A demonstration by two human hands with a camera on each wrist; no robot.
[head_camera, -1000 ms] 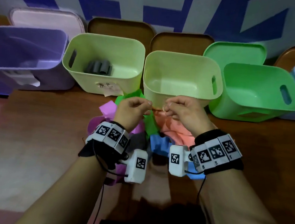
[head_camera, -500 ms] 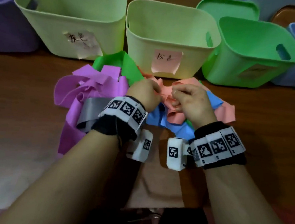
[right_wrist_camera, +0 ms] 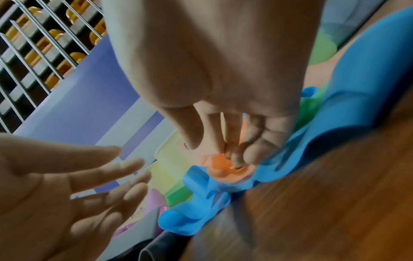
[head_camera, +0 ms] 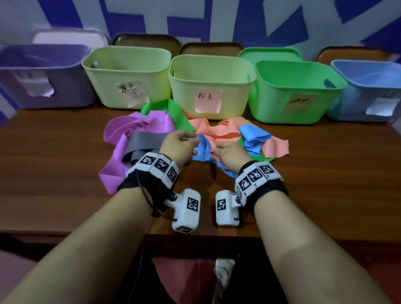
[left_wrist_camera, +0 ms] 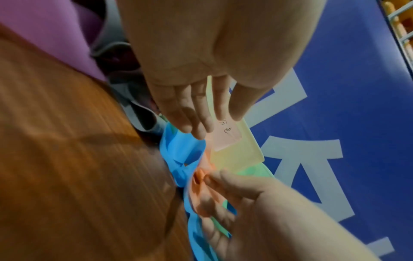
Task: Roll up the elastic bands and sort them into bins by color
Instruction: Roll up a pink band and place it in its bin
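Note:
A tangle of elastic bands lies on the wooden table (head_camera: pixel 48 162): purple (head_camera: pixel 123 130), grey (head_camera: pixel 144 142), green (head_camera: pixel 173 115), salmon-pink (head_camera: pixel 223 129) and blue (head_camera: pixel 254 136). My right hand (head_camera: pixel 226 151) is low over the pile and pinches a crumpled end of the salmon-pink band (right_wrist_camera: pixel 220 167) with curled fingertips (right_wrist_camera: pixel 236 157), on top of a blue band (right_wrist_camera: pixel 192 211). My left hand (head_camera: pixel 183 140) hovers beside it with straight, spread fingers (left_wrist_camera: pixel 196 120) and holds nothing; it also shows as an open palm (right_wrist_camera: pixel 67 185).
Five bins line the back of the table: purple (head_camera: pixel 32 64), yellow-green with a paper label (head_camera: pixel 127 58), yellow with a pink label (head_camera: pixel 211 68), green (head_camera: pixel 298 75) and blue (head_camera: pixel 380 78). Lids lean on the wall behind. The table's near edge is under my forearms.
Both hands pinched the salmon-pink band before. The left hand has now let go and opened, while the right hand keeps its pinch down at the pile. The head view has pulled back.

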